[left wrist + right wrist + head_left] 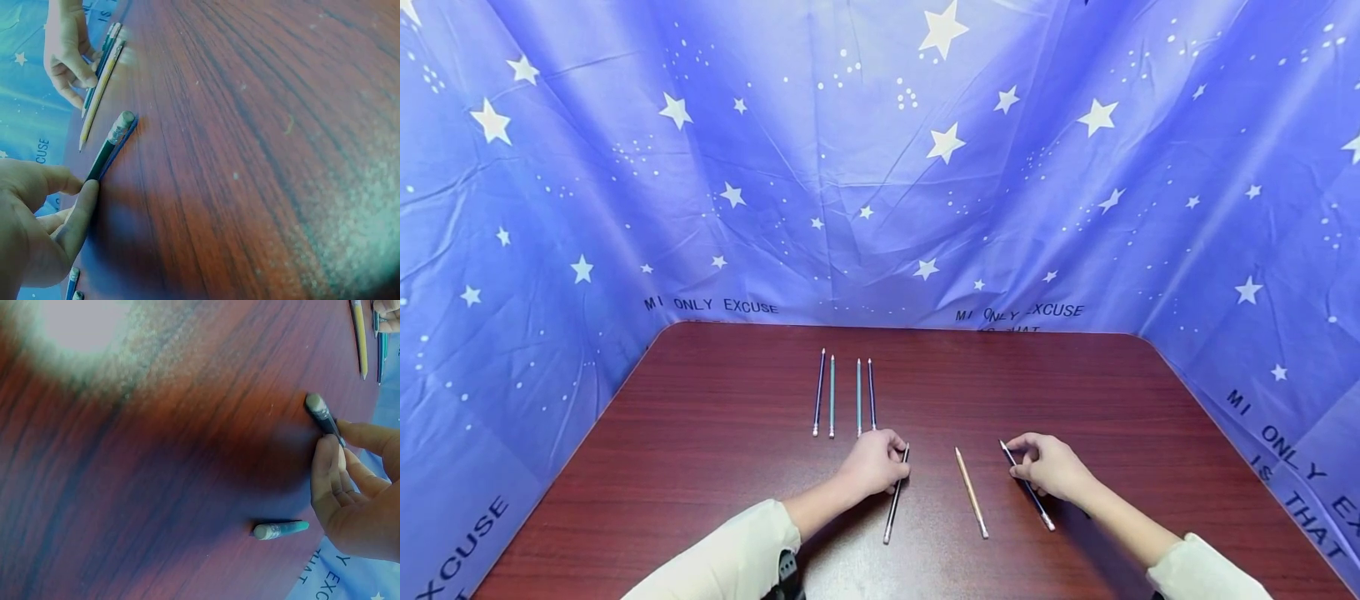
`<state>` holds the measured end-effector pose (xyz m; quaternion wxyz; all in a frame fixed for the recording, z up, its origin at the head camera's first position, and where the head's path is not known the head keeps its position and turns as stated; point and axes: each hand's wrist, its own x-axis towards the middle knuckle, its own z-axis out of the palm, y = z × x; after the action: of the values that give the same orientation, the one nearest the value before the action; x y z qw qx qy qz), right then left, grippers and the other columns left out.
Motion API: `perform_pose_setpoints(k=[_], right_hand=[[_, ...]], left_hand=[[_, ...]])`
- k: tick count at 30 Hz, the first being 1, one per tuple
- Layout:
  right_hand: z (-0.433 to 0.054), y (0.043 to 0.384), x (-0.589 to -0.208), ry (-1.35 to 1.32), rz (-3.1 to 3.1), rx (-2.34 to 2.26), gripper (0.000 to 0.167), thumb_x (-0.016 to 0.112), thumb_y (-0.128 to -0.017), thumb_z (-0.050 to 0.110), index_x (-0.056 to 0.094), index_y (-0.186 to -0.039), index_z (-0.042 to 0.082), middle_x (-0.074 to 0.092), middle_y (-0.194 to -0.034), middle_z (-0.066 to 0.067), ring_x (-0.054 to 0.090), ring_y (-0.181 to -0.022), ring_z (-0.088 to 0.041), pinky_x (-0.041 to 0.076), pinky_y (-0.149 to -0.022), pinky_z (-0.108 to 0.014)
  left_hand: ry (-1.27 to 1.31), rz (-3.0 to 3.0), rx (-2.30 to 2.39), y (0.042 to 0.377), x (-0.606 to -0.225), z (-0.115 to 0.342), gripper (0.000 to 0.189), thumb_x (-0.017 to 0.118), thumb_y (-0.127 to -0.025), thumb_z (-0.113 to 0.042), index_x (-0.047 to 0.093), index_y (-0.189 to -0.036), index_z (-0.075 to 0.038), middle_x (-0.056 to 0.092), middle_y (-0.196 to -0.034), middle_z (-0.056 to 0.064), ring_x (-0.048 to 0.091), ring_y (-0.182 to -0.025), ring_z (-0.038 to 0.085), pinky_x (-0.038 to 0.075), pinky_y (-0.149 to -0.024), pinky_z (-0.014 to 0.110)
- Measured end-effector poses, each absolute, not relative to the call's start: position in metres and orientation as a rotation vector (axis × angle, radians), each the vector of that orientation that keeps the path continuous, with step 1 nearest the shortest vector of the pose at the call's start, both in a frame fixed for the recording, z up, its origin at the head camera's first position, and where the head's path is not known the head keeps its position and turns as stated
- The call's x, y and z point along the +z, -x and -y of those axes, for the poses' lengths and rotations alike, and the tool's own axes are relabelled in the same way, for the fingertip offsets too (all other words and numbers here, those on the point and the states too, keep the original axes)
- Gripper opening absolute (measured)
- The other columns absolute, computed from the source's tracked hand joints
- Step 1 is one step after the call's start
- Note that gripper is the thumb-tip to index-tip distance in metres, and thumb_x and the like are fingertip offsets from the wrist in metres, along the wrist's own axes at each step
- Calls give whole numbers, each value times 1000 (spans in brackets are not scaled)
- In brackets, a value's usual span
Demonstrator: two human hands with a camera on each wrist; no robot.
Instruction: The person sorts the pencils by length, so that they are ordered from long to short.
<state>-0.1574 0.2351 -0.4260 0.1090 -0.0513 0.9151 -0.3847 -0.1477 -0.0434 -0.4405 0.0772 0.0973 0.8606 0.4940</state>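
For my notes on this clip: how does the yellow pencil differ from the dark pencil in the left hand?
The yellow pencil is light; the dark pencil looks almost black. The left hand pinches the dark pencil, while no hand touches the yellow pencil. In the head view, the yellow pencil's tip slants left, the dark pencil's right. Both have erasers.

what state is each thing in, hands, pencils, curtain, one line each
left hand: pinching the left dark pencil
left dark pencil: gripped, tip pointing away from the person
right hand: pinching the right dark pencil
right dark pencil: gripped, tip also away
yellow pencil: lying on the table, not held
blue pencils: two, lying, tips away
teal pencils: two, lying, tips away
green pencil: near the right hand, not held
curtain: hanging, creased
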Motion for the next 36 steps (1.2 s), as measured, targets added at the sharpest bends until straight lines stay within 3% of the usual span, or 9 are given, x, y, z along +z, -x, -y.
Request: perform_pose_setpoints(k=[16,23,31,36], right_hand=[[-233,157,-428,114,-2744,-1084,32,68,-74,2,63,-106,0,50,-63,0,48,-47,-12,45,-41,-24],[-232,157,-427,160,-2796,-1023,28,66,-74,4,65,-102,1,51,-62,3,45,-46,-8,37,-43,-20],[-230,157,-422,188,-2851,-978,26,68,-74,8,67,-100,4,51,-65,4,43,-53,-6,34,-49,-20],[-226,160,-418,147,-2734,-1170,27,64,-78,3,64,-104,-2,54,-68,0,48,-53,-8,44,-47,-21]], left_hand=[[-209,-2530,1627,145,-446,43,21,63,-72,2,61,-93,1,61,-74,3,51,-46,6,51,-42,23],[-275,-2575,1663,146,-447,45,19,62,-71,1,63,-90,1,63,-74,3,52,-56,3,48,-47,17],[-150,-2305,1884,147,-448,48,32,59,-74,4,60,-106,6,60,-80,7,55,-52,9,56,-47,30],[-75,-2168,1991,147,-446,50,32,56,-78,6,59,-109,10,54,-79,5,57,-56,12,58,-51,35]])
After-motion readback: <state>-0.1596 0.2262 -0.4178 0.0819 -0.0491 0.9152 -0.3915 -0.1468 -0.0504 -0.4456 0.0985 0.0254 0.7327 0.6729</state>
